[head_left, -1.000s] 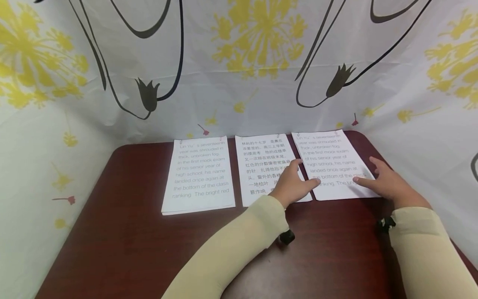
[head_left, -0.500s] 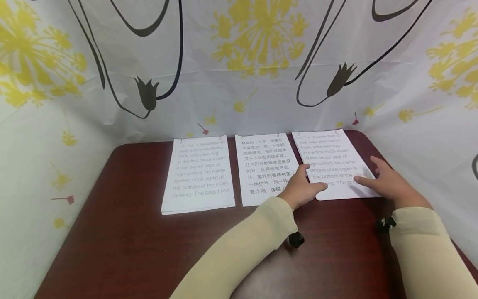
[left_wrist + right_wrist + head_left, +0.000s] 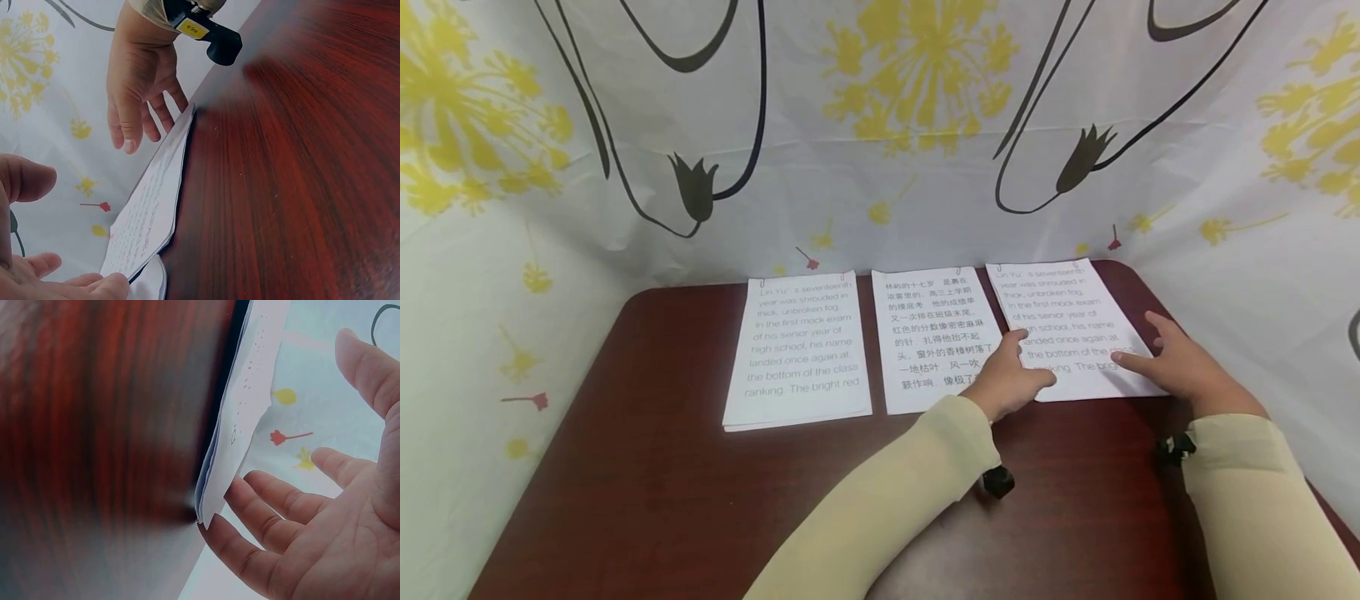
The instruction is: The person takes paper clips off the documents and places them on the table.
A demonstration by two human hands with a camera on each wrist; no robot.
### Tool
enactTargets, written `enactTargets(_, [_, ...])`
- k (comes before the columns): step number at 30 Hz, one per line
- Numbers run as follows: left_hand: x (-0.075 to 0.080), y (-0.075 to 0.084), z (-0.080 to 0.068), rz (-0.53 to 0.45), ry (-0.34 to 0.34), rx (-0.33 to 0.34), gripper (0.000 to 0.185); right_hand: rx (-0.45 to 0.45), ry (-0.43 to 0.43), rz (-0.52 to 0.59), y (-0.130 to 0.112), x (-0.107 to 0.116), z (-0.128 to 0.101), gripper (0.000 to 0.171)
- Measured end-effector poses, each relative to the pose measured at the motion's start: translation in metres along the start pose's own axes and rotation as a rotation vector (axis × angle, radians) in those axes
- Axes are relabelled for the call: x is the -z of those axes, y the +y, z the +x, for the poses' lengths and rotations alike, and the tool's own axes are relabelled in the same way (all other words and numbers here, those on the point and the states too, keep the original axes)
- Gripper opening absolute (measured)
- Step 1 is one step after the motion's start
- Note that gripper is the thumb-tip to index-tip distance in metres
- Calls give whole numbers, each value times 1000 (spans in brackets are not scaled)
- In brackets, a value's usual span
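Note:
Three clipped stacks of printed paper lie in a row. My left hand (image 3: 1009,375) is at the near left corner of the right stack (image 3: 1060,312), beside the middle stack (image 3: 925,325). Its thumb and fingers are spread apart, and in the left wrist view its fingertips (image 3: 112,286) lie by the paper edges. On the other side of the right stack is my right hand (image 3: 1191,371), thumb held above the sheets. In the right wrist view its relaxed fingers (image 3: 269,528) meet the stack's edge. Neither hand grips the paper.
Another English-printed stack (image 3: 797,350) lies farther left. All the paper rests on a dark red wooden table (image 3: 647,467) with rounded far corners. A white patterned cloth (image 3: 850,183) hangs behind and at both sides.
My left hand has shifted slightly right and nearer, from over the middle stack to the right stack's left edge, uncovering more Chinese text. The right hand has hardly moved.

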State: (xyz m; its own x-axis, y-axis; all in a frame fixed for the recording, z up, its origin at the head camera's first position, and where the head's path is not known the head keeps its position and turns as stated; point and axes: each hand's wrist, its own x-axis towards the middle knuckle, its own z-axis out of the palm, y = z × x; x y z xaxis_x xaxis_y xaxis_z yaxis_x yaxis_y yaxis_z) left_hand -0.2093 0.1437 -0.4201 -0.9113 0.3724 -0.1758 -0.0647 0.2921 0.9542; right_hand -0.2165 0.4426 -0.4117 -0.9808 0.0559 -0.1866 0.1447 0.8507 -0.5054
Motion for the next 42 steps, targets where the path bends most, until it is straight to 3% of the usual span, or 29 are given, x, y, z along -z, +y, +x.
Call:
enactTargets(18, [-1,7,6,-85,43,66,81,-23,2,-25,-1,0,5,114])
enactTargets(32, [2,5,7,-207,15,115,81,-69,-4,-26,4,-2,8,115])
enactTargets(42, [0,5,8,-242,28,107,86,-96,13,-28,2,-2,6,113])
